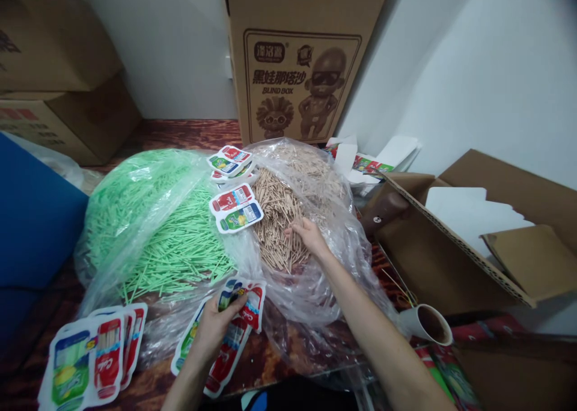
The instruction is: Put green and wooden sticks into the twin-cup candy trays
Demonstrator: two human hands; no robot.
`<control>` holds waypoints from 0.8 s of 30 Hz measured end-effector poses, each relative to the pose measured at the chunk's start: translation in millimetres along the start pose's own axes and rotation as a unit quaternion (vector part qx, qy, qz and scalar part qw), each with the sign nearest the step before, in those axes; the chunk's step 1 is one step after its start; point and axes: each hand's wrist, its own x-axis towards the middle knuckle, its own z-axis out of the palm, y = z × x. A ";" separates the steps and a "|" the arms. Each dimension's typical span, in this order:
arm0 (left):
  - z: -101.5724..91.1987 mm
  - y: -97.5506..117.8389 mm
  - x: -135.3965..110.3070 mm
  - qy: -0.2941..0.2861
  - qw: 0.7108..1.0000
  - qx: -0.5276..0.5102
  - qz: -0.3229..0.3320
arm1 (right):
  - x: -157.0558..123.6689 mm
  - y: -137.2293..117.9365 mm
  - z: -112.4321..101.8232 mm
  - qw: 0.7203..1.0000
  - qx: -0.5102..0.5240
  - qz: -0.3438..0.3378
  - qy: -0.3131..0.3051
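Observation:
My left hand (215,325) grips a bottle-shaped printed pouch (256,306) with red "Cola" and blue-green lemon halves, its thumb across the front. Similar pouches (228,360) lie under that hand near the table's front edge. My right hand (311,237) reaches into an open clear plastic bag of thin brown sticks (274,219), fingertips pinched together among them. To the left, another clear bag holds a heap of bright green sticks (180,243). A pouch (236,208) and a small stack of pouches (229,161) rest between the two heaps.
Filled pouches (90,357) lie overlapped at front left. A tall carton (302,68) stands behind the bags, and more cartons (54,44) are stacked at back left. On the right are an open cardboard box (424,249) and a paper cup (426,325). A blue panel (36,225) borders the left.

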 end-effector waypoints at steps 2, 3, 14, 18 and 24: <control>-1.5 -2.3 0.0 0.004 1.000 -0.003 -0.009 | -0.6 -5.6 -2.2 0.998 -0.030 -0.033 0.036; -2.3 -3.5 0.0 0.005 1.000 -0.005 -0.014 | -1.9 -9.7 -3.6 0.996 -0.042 -0.048 0.054; 2.0 2.6 -1.5 0.010 0.999 0.020 -0.030 | -81.6 18.0 13.4 0.992 -0.012 -0.104 0.065; 4.6 3.0 -3.0 -0.001 0.999 0.028 -0.033 | -96.1 41.6 19.1 0.996 -0.031 -0.062 0.054; 6.4 3.3 -5.8 0.008 0.999 0.008 -0.038 | -96.5 40.9 17.7 0.992 -0.061 -0.096 0.048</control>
